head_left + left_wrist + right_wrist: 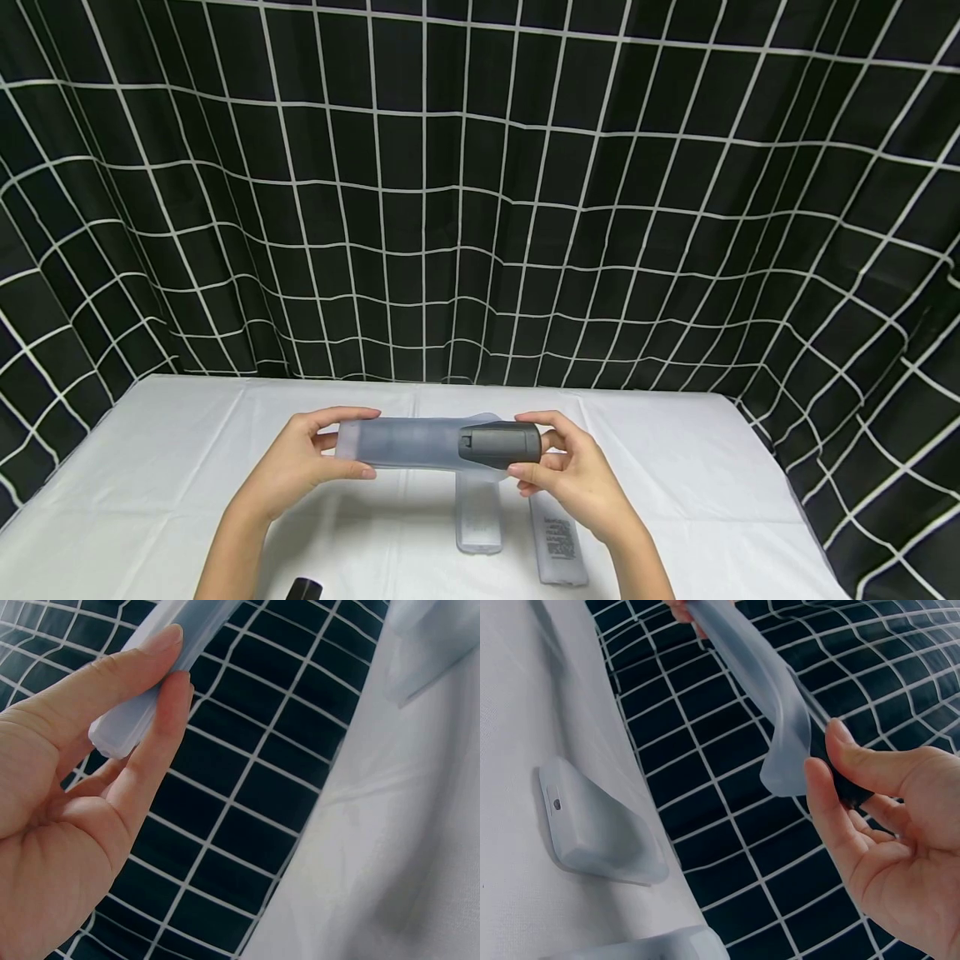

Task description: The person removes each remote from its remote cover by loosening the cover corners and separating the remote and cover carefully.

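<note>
A long translucent bluish sleeve point(405, 443) is held level above the table, around part of a dark grey handheld device point(501, 444). The exact kind of device is unclear. At the sleeve's closed-looking end, the left hand point(303, 458) pinches it between thumb and fingers. On the other side, the right hand point(573, 479) grips the device's bare end between thumb and fingertips. The sleeve's mouth flares outward around the device, as the flared rim point(787, 757) shows in the right wrist view. Through the sleeve wall, a darker shape shows faintly.
Below the hands, a translucent case point(478, 521) lies on the white-covered table point(135, 475). To its right lies another pale case point(558, 542) with dark printed markings. A black object point(305, 588) is cut off at the bottom edge. A black gridded curtain point(480, 208) surrounds the table.
</note>
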`<state>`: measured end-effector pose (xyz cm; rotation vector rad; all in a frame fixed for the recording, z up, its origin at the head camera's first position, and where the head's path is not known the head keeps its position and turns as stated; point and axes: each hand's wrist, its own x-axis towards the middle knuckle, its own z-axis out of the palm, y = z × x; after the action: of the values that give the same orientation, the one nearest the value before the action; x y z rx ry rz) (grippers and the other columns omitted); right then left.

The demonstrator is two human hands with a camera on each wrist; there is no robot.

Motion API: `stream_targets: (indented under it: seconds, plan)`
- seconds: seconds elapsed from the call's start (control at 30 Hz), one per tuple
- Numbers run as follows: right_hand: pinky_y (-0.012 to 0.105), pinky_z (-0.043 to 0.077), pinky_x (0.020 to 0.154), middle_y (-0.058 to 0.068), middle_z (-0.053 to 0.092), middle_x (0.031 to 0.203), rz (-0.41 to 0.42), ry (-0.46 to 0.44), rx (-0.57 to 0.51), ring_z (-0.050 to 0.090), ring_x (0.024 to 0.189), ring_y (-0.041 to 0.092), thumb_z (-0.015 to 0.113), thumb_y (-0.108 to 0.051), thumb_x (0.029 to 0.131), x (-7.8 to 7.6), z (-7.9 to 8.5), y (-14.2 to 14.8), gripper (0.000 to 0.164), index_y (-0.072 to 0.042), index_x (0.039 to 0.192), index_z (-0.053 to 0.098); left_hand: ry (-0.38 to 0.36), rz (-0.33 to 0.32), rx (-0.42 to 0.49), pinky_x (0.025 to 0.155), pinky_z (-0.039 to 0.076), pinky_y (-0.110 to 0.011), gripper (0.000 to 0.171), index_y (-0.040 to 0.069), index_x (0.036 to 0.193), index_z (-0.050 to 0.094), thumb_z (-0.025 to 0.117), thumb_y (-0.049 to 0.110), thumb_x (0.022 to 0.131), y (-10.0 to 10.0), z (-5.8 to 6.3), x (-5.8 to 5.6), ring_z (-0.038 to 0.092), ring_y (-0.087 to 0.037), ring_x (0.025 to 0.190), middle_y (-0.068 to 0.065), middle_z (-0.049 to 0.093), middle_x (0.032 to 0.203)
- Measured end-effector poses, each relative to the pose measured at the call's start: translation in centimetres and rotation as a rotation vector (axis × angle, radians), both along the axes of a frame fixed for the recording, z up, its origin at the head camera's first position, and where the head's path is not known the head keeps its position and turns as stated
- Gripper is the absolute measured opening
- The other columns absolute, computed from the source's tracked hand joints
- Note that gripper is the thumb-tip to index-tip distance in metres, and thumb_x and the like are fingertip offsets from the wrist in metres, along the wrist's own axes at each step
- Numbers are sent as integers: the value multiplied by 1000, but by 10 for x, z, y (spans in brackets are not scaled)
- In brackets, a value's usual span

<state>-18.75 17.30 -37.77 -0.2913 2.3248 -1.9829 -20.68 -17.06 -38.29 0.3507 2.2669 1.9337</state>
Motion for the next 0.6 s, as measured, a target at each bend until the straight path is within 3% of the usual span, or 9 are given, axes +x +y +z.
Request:
stream_targets:
  seconds: [0.6]
  plan:
    - [33, 65, 71, 14, 62, 95, -18, -19, -2, 70, 68, 15, 79, 8, 85, 0, 1, 2, 62, 2, 143, 56, 1, 3, 5, 82, 61, -31, 68, 2, 139, 67, 91, 2, 75, -2, 1, 1, 75, -21, 100, -19, 67, 137]
